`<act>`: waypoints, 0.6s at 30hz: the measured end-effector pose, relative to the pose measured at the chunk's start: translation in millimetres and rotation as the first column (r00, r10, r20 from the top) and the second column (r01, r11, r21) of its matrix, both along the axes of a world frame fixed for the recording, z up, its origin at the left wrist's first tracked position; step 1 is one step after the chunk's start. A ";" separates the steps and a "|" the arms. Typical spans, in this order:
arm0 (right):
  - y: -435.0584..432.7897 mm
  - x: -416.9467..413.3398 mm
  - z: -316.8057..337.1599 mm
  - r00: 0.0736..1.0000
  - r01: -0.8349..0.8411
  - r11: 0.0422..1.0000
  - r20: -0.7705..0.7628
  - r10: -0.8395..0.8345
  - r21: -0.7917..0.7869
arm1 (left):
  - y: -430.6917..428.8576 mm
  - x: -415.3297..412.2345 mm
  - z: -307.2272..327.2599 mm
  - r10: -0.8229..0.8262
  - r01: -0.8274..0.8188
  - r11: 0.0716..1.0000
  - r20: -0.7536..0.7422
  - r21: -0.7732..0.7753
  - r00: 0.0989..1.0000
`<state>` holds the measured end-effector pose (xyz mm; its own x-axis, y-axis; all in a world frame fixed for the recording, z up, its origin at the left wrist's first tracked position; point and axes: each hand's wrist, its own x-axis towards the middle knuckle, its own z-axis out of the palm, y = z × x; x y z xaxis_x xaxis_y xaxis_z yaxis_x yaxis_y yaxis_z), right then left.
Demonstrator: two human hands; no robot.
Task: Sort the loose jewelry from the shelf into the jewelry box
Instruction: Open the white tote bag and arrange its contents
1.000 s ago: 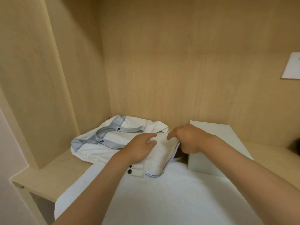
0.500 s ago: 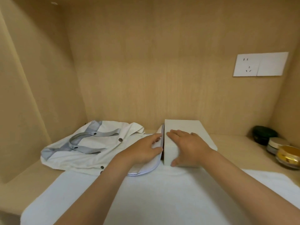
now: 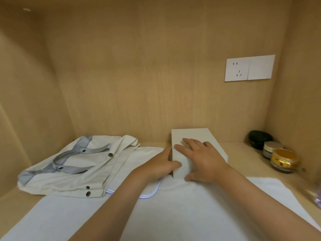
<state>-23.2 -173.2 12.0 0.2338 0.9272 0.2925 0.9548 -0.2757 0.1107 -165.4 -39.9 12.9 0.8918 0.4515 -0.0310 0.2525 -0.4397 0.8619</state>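
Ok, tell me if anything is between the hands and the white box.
Nothing visible is. The left hand grips the white box at its left front corner, and the right hand lies flat across its lid. The tote bag lies off to the left, not between them.

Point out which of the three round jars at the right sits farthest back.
The dark green jar, tucked into the back corner. The beige-lidded jar stands in front of it, and the gold jar is nearest the camera.
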 end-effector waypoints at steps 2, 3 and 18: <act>-4.0 0.4 -2.4 1.000 -0.010 1.000 0.015 0.009 0.017 | -0.6 3.4 -7.6 0.004 0.000 0.999 0.093 -0.049 0.996; -4.7 0.3 -3.2 1.000 -0.008 1.000 0.021 0.008 0.024 | -0.6 4.6 -9.9 0.006 0.004 0.998 0.140 -0.069 0.990; 34.6 -38.9 21.7 1.000 -0.018 0.993 0.024 0.015 0.120 | 19.5 -25.8 24.6 0.093 -0.160 0.971 0.332 0.181 0.939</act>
